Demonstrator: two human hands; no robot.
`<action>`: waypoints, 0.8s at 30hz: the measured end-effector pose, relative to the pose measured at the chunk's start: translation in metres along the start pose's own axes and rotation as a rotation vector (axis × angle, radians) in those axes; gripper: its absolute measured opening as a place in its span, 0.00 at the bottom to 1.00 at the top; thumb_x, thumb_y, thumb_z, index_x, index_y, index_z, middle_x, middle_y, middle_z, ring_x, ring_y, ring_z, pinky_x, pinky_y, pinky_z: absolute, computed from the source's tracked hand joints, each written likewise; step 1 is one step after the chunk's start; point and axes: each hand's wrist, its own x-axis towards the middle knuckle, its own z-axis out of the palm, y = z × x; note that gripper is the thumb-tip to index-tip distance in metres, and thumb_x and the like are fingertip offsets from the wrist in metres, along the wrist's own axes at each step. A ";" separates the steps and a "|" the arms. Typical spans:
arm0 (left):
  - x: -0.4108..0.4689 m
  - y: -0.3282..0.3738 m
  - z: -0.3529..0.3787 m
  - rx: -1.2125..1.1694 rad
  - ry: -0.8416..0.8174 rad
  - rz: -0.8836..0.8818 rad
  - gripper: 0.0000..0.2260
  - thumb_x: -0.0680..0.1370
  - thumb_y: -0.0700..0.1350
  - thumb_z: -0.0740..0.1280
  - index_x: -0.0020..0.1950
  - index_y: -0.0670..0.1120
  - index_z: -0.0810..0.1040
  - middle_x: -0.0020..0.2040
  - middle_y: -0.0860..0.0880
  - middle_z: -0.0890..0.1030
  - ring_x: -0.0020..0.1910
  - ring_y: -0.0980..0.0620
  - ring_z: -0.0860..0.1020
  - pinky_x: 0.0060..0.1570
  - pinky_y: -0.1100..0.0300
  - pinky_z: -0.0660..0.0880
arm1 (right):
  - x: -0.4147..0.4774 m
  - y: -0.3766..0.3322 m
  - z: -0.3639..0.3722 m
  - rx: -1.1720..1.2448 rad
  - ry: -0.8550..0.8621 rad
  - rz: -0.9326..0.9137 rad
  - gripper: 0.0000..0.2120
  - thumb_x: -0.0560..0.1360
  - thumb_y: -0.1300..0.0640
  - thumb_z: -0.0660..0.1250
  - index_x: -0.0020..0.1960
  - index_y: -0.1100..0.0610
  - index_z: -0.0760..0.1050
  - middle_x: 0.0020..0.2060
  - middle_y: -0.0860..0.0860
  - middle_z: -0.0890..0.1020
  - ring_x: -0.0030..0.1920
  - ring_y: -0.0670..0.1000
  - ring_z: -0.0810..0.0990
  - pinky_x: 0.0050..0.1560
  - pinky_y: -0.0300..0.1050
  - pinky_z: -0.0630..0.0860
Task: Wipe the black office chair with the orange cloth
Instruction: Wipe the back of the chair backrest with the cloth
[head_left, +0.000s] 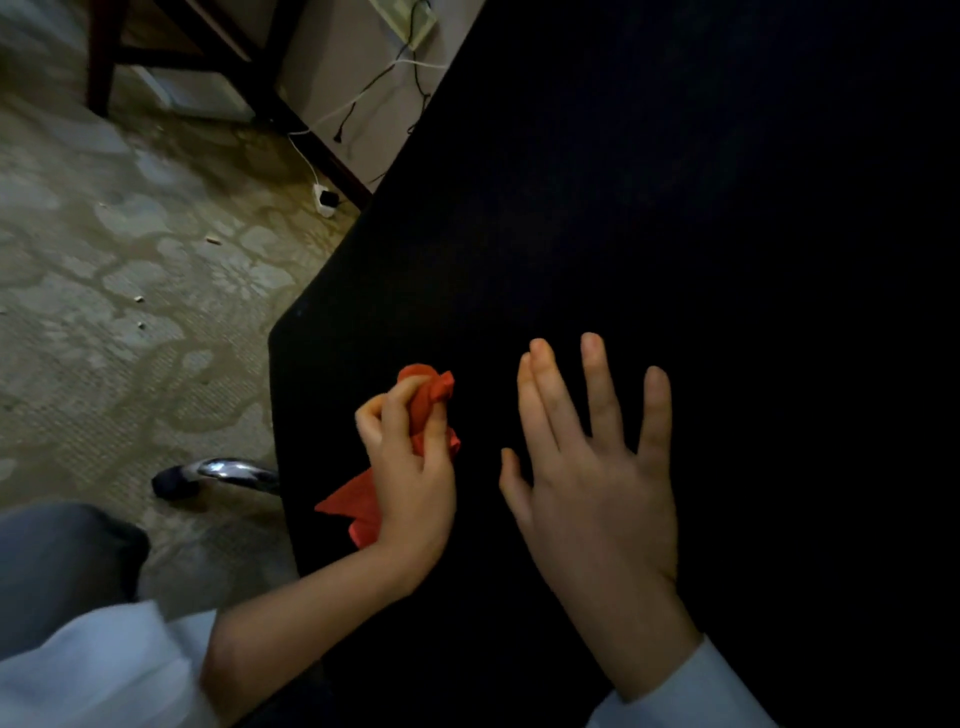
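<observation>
The black office chair (649, 234) fills the right and centre of the view as a broad dark fabric surface. My left hand (410, 478) grips the bunched orange cloth (428, 395) near the chair's left edge, with cloth ends sticking out above the fingers and below the palm. My right hand (592, 467) lies just to the right, fingers straight and spread over the black fabric, holding nothing. Whether its palm touches the fabric I cannot tell.
A chrome chair leg with a black caster (218, 475) pokes out at the lower left over patterned carpet (104, 312). Cables and a white plug (324, 200) lie by the wall beyond. A dark wooden furniture frame (104, 57) stands at the top left.
</observation>
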 end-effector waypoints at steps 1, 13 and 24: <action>-0.005 0.007 0.002 -0.027 -0.023 0.034 0.14 0.79 0.39 0.62 0.54 0.60 0.70 0.53 0.57 0.64 0.48 0.72 0.70 0.46 0.77 0.68 | 0.003 -0.001 -0.001 -0.039 -0.003 0.000 0.36 0.69 0.43 0.65 0.71 0.60 0.63 0.71 0.55 0.68 0.72 0.58 0.54 0.71 0.61 0.37; 0.047 0.047 0.003 -0.082 -0.306 0.487 0.13 0.76 0.44 0.61 0.60 0.52 0.70 0.53 0.55 0.66 0.53 0.67 0.69 0.53 0.73 0.67 | 0.005 -0.012 -0.025 0.336 0.189 0.126 0.22 0.72 0.55 0.54 0.59 0.63 0.78 0.59 0.59 0.79 0.65 0.58 0.74 0.69 0.52 0.54; 0.065 -0.022 -0.016 0.121 -0.073 0.106 0.12 0.80 0.41 0.62 0.62 0.50 0.72 0.56 0.47 0.68 0.51 0.64 0.72 0.48 0.81 0.64 | -0.019 -0.001 -0.030 0.279 0.112 0.112 0.30 0.59 0.56 0.78 0.59 0.63 0.78 0.61 0.60 0.78 0.68 0.59 0.64 0.72 0.54 0.43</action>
